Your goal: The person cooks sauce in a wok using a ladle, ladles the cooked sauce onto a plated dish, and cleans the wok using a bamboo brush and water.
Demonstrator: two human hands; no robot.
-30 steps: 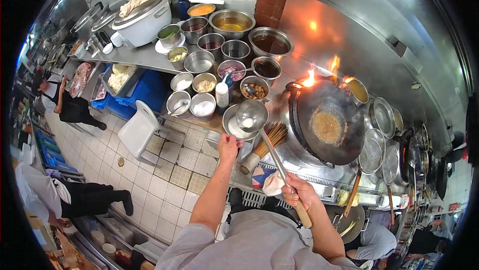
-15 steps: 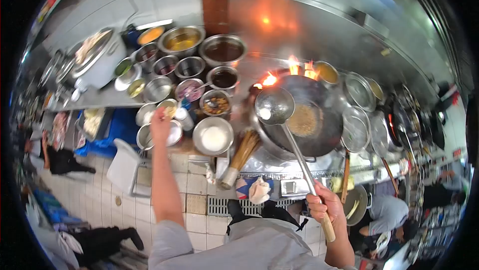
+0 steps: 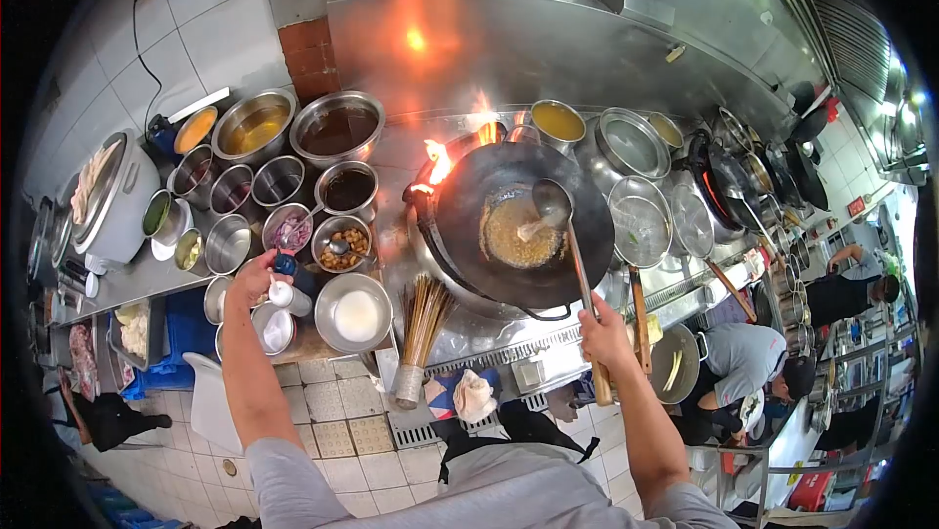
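Note:
My right hand [image 3: 608, 335] is closed round the wooden-ended handle of a long metal ladle [image 3: 579, 270]. The ladle's bowl is down inside a dark wok [image 3: 460, 236], at the right edge of bubbling, light brown liquid [image 3: 518, 236]. Flames rise behind the wok's left rim. My left hand [image 3: 252, 280] reaches over the seasonings at the left, fingers curled beside a white bottle [image 3: 296, 302] and a dark blue top [image 3: 284, 263]. What its fingers pinch is hidden. Just right of it stands a metal bowl of white powder [image 3: 355, 316].
Metal pots of sauces, such as a dark brown one [image 3: 337, 128], crowd the left counter. A bamboo wok brush [image 3: 421, 333] stands before the wok. Right of the wok is a strainer [image 3: 641, 221] with a wooden handle. A co-worker [image 3: 738, 363] bends at the right.
The ladle went from above the wok's left rim down into the liquid, and its white contents now lie there. My left hand shifted from a small bowl to beside the bottle. The view turned right.

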